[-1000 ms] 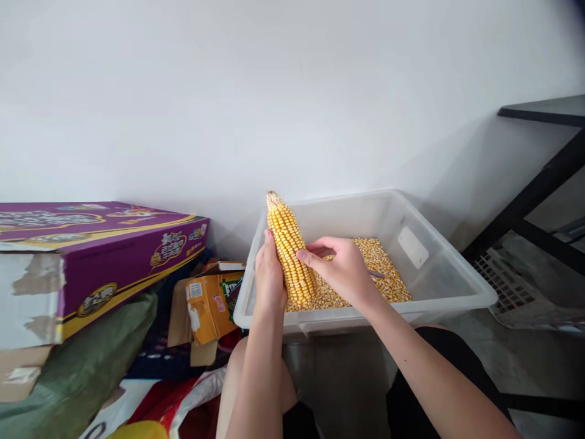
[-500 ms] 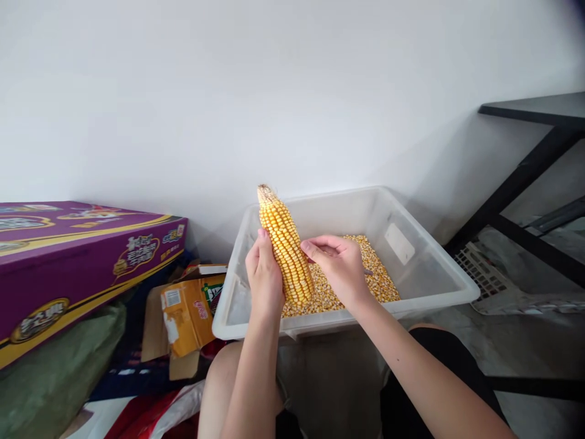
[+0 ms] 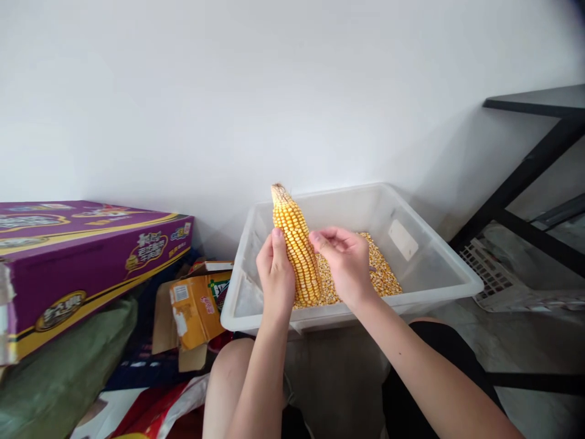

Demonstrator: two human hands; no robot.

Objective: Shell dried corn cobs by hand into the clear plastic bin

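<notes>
An ear of corn (image 3: 299, 247) with rows of yellow kernels is held up over the bin, its pale narrow tip pointing up and slightly left. My left hand (image 3: 278, 268) wraps round its left side, thumb along the front. On the other side, my right hand (image 3: 345, 262) is closed, with thumb and forefinger pinched against the ear's right edge. A small grey tip (image 3: 372, 269) shows just past the back of this hand; whether I hold it cannot be made out. Below both hands, loose corn kernels (image 3: 382, 271) cover part of the bin's bottom.
The translucent plastic bin (image 3: 439, 296) stands against the white wall, in front of my knees. At left are a purple carton (image 3: 105, 262), a torn orange box (image 3: 196, 308) and a green bag (image 3: 68, 360). A black metal frame (image 3: 525, 158) and a white basket (image 3: 493, 277) stand at right.
The view has shifted a little, so the ear, both hands and the bin appear slightly farther right. My left hand keeps its grip; my right fingers stay at the ear's right edge.
</notes>
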